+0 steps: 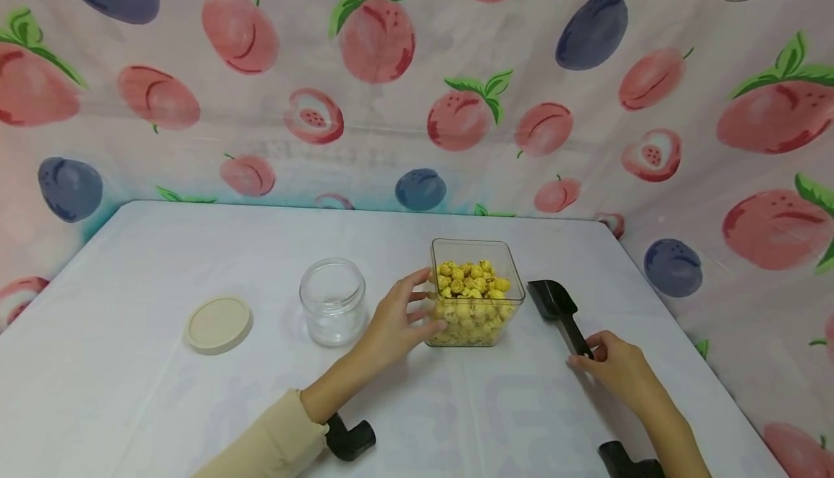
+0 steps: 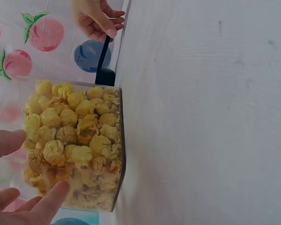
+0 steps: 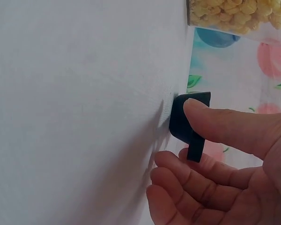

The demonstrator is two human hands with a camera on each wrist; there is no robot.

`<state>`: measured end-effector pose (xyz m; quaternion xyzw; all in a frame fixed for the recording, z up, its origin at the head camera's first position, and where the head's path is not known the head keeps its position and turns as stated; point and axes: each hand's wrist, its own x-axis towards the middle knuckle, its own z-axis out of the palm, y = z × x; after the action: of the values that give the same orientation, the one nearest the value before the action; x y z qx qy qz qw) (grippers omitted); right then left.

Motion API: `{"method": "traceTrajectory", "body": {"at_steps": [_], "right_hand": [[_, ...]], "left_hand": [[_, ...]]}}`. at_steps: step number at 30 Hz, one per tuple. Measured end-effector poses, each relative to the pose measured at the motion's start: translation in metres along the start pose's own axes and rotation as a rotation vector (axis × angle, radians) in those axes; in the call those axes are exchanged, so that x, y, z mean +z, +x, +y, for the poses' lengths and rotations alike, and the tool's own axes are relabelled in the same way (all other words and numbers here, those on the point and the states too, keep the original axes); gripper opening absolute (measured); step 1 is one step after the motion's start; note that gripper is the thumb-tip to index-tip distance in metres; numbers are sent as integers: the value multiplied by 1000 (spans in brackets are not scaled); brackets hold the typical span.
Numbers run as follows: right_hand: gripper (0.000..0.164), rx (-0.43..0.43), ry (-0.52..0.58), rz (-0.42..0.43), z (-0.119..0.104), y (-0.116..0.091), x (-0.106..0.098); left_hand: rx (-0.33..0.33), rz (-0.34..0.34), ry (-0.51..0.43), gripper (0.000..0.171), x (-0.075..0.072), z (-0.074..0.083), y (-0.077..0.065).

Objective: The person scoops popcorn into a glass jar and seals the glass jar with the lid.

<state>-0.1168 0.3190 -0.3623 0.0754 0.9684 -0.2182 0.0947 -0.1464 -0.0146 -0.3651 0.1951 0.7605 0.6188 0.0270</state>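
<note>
In the head view, a square clear plastic container of yellow popcorn stands near the middle of the table. My left hand is at its left side, fingers spread along the wall and the thumb by the front corner. The left wrist view has these spread fingers right against the popcorn-filled wall. To the container's right is a black scoop, its bowl toward the back. My right hand pinches the handle end between thumb and fingers; the right wrist view looks along that handle.
An uncovered clear round jar stands left of the container. Farther left, a cream round lid lies flat on the white tablecloth. A fruit-printed curtain hangs behind the table and along its sides.
</note>
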Motion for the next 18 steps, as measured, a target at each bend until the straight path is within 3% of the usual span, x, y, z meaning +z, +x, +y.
{"method": "traceTrajectory", "body": {"at_steps": [11, 18], "right_hand": [[46, -3, 48, 72, 1, -7, -5], [39, -40, 48, 234, -4, -12, -5]], "left_hand": [[10, 40, -25, 74, 1, -5, 2], [-11, 46, -14, 74, 2, -2, 2]]}}
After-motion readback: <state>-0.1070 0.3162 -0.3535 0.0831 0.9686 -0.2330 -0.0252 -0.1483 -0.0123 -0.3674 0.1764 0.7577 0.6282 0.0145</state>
